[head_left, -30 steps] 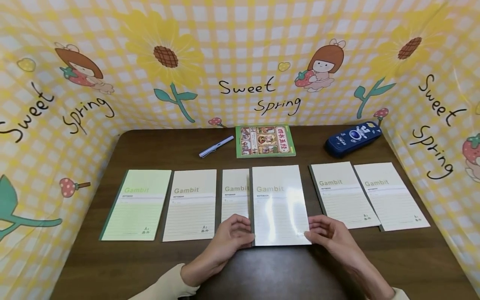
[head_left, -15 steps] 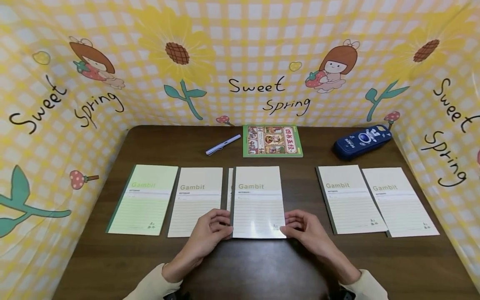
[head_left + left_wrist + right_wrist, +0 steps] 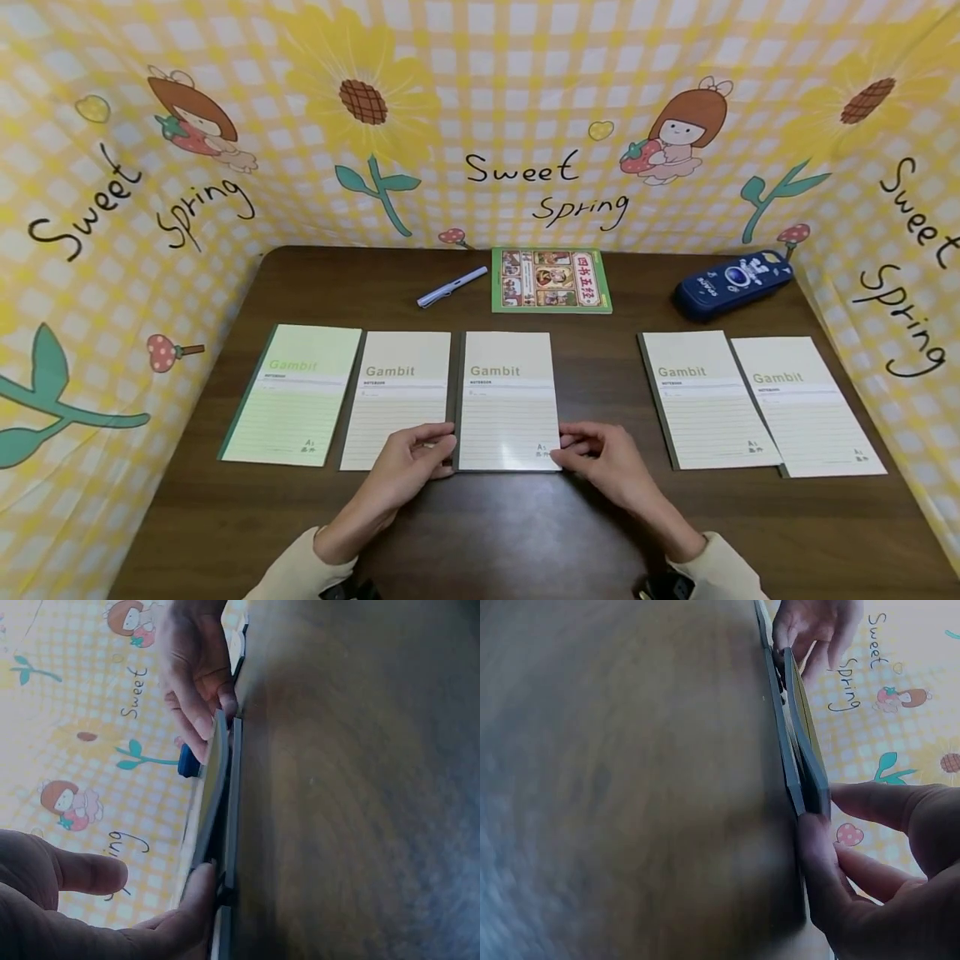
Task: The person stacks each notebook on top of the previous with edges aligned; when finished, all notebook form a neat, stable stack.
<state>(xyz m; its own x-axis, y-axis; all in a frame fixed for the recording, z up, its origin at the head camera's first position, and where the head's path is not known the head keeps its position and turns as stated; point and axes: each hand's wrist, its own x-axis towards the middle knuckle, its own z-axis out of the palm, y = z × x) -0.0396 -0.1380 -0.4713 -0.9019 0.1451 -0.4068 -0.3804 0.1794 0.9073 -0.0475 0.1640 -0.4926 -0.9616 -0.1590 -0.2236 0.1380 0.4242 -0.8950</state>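
In the head view a white Gambit notebook (image 3: 504, 408) lies in the middle of the row, over another notebook. Both wrist views show its cover edge bowed up, with a gap above the lower notebook (image 3: 235, 795). My right hand (image 3: 611, 467) pinches the upper notebook's near right corner, thumb on top and a finger beneath. At the left spine is my left hand (image 3: 408, 467); its thumb (image 3: 94, 871) stands off the cover while a finger (image 3: 196, 896) touches the edge. This hand partly covers the neighbouring white notebook (image 3: 397, 375).
A green notebook (image 3: 300, 400) lies at the far left. Two white notebooks, one (image 3: 708, 408) overlapping the other (image 3: 813, 408), lie at the right. Behind the row are a pen (image 3: 452, 287), a green picture-covered book (image 3: 551, 281) and a blue pencil case (image 3: 731, 287). Patterned cloth encloses the table.
Both hands have brought the notebook left and lowered it, so it now covers the notebook that showed beside it. The left thumb has come off its edge. The head view has shifted slightly.
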